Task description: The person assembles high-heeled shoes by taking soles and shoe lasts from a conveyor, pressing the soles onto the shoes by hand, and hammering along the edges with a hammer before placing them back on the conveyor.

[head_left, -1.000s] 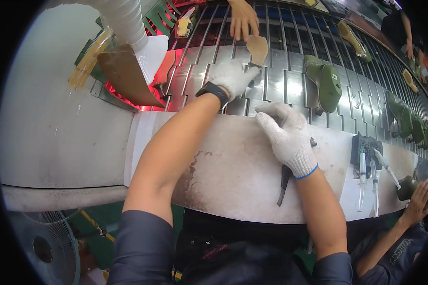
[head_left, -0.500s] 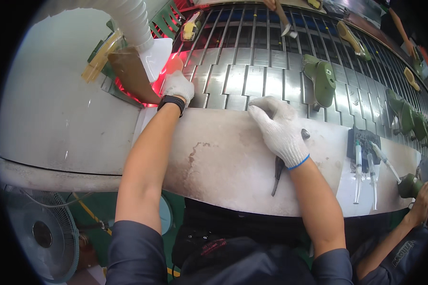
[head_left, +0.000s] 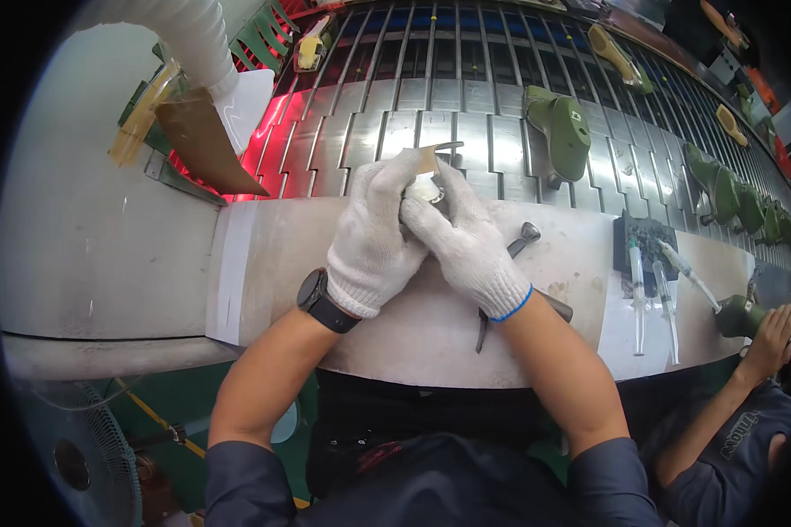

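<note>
Both my hands wear white knit gloves and meet above the near edge of the conveyor. My left hand (head_left: 373, 228) is closed around one side of a small curved piece (head_left: 426, 187) with white, tan and dark parts, perhaps a shoe part. From the other side, my right hand (head_left: 470, 246) grips the same piece, its thumb across the front. The fingers hide much of it, so its exact kind is unclear. A dark metal tool (head_left: 526, 235) lies on the worktop under my right hand and wrist, partly covered.
Green shoe lasts (head_left: 567, 136) stand on the slatted metal conveyor (head_left: 325, 132). Syringes (head_left: 639, 299) lie on the pale worktop (head_left: 272, 263) at right. Beside them a co-worker's hand (head_left: 769, 342) touches a green last. A white hose (head_left: 189, 44) hangs over a red-lit opening at left.
My left hand has come from the red-lit opening toward the middle and now holds the curved piece. My right hand has moved left to meet it and closed on the piece.
</note>
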Available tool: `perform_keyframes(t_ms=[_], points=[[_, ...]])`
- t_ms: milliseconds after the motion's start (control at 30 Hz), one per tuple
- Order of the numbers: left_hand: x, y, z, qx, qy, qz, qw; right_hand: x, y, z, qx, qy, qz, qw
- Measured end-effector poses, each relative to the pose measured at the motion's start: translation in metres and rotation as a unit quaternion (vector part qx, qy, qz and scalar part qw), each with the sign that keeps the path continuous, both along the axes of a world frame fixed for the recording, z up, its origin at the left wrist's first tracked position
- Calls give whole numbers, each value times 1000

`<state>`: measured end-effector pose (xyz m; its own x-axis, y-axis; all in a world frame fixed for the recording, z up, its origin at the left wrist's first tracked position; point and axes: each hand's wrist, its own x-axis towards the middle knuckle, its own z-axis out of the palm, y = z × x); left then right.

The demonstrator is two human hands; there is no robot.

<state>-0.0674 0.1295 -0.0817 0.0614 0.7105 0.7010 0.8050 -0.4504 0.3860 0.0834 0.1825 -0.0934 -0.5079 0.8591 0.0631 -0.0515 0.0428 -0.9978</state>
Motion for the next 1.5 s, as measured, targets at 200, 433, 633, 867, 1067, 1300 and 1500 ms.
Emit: perform_keyframes(t_ms=[200, 433, 633, 867, 1067, 1300, 1500], points=[[-15, 5, -5, -5, -69, -71, 995, 4, 12, 0, -114, 81, 38, 990], [-100, 166, -37, -178, -112, 194, 958, 18, 21, -9, -118, 48, -100, 987], [-252, 324, -104, -265, 45, 473, 839, 16, 26, -20, -68, 16, -167, 983], [-394, 443, -130, -295, 37, 554, 777, 22, 29, -24, -80, 14, -132, 988], [-348, 463, -156, -237, 20, 506, 829, 12, 23, -44, -59, 22, -162, 985], [-256, 351, -110, -194, 49, 522, 829, 27, 37, -15, -88, -76, -110, 987], [-173, 207, -72, -125, -131, 284, 942, 13, 40, -37, -22, -97, -150, 984]])
